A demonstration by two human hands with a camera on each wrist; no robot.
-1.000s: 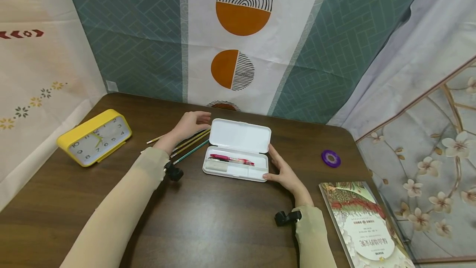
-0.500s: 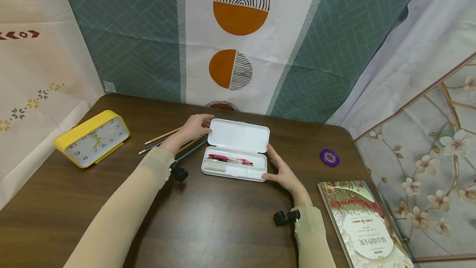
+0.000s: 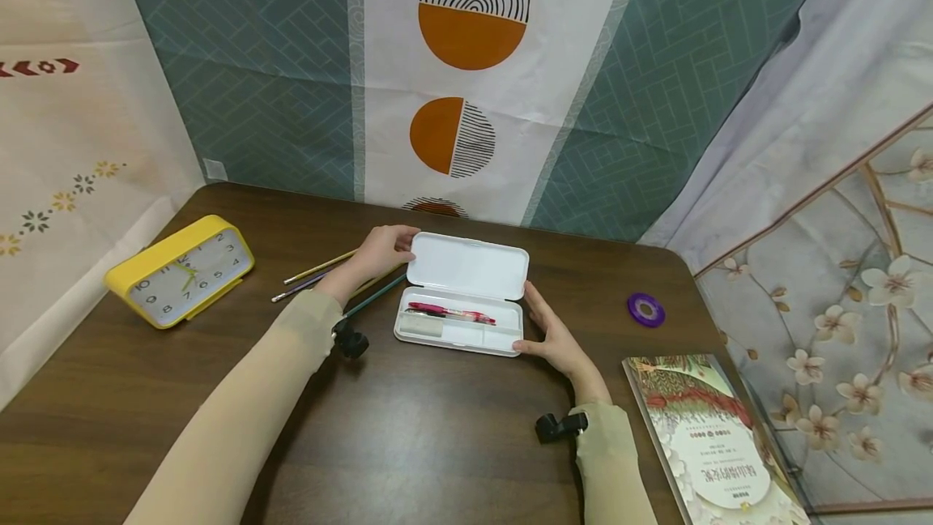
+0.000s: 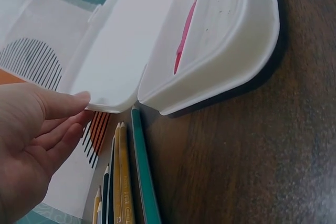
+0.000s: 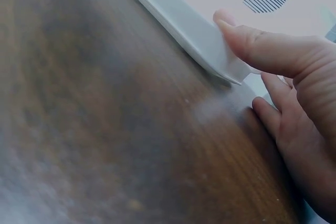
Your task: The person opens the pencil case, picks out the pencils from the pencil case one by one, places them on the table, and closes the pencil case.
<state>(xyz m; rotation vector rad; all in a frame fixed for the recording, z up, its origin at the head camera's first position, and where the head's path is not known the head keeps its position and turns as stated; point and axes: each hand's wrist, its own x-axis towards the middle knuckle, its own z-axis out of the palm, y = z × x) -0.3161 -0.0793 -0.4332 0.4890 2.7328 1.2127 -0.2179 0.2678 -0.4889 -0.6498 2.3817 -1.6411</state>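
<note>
A white pencil case (image 3: 468,266) lies open on the table, its lid tilted back. Inside it are a pink-red pen (image 3: 450,313) and a pale grey-white block (image 3: 421,325). My left hand (image 3: 377,256) pinches the lid's left edge, thumb on the inner face and fingers behind, as the left wrist view shows. At the case's right end, my right hand (image 3: 557,340) holds the tray, thumb (image 5: 262,45) over the front corner and fingers along the side. Several pencils (image 4: 123,174), one teal pencil (image 4: 142,163) among them, lie beneath my left wrist, partly hidden.
A yellow alarm clock (image 3: 182,270) stands on the left of the brown table (image 3: 408,436). To the right are a purple ring-shaped roll (image 3: 645,309) and a book (image 3: 717,436). Fabric hangs behind the table's back edge.
My left hand has moved slightly right, from beside the lid to its left edge, and now pinches it. The right hand keeps its place on the case.
</note>
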